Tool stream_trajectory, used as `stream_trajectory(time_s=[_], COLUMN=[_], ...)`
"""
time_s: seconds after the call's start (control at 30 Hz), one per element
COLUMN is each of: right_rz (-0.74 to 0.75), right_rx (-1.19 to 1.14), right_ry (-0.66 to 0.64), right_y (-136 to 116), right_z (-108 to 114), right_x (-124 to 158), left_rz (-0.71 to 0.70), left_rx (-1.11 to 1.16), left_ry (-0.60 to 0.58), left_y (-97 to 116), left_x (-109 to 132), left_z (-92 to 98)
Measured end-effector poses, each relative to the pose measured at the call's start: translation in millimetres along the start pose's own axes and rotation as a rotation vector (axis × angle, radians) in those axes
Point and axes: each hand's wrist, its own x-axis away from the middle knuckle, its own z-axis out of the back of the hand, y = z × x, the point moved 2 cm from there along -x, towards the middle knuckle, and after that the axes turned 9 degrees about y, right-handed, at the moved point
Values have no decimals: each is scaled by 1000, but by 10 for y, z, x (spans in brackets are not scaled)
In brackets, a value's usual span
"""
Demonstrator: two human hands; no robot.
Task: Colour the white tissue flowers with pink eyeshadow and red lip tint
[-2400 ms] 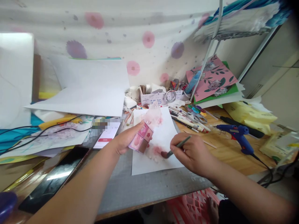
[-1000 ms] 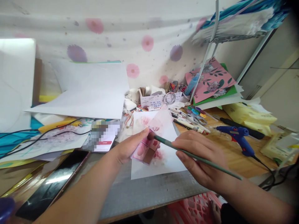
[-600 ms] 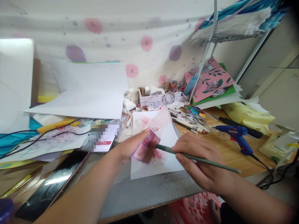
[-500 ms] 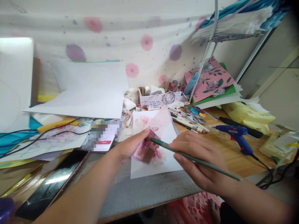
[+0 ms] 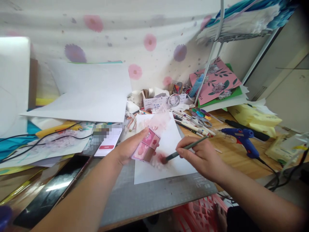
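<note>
My left hand (image 5: 131, 145) grips an open makeup palette (image 5: 147, 146) with pink and brown pans, its clear lid tilted up at the far side. Between the fingers of my right hand (image 5: 199, 154) is a green-handled makeup brush (image 5: 178, 152). The brush's tip meets a smudged pink patch on a sheet of white paper (image 5: 147, 175), just right of the palette. The palette hovers over the paper's left part and hides some of it.
Pens and markers (image 5: 190, 124) lie beyond the paper. A blue glue gun (image 5: 241, 138) rests on the wooden table at right. To the left are a lit phone (image 5: 109, 141), a dark phone-like slab (image 5: 53, 190) and a yellow tool (image 5: 58, 128) with cables.
My right hand has brought the brush from the palette down to the pink patch on the paper, tilting its handle more upright. The palette has shifted slightly left.
</note>
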Motion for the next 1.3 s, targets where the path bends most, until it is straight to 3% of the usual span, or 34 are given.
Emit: stream_trajectory(time_s=[0.13, 0.27, 0.4, 0.5, 0.73, 0.87, 1.07, 1.3], right_rz=[61, 41, -45, -40, -3, 183, 218, 264], right_rx=[92, 49, 168, 56, 20, -101, -64, -60], right_ry=[-52, -113, -123, -213, 5, 145, 62, 43], right_y=[-40, -54, -20, -17, -23, -135, -172, -241], right_z=[-43, -51, -62, -103, 28, 125, 112, 151], right_x=[-23, -48, -71, -65, -70, -43, 11, 21], left_rz=[-51, -42, 7, -4, -11, -29, 37, 7], left_rx=[3, -55, -74, -88, -102, -112, -54, -77], left_ry=[9, 20, 28, 17, -48, -72, -162, -88], left_y=[20, -28, -57, -59, -75, -86, -124, -141], left_x=[-47, -89, -102, -105, -95, -55, -5, -55], left_z=[34, 80, 114, 123, 120, 80, -28, 15])
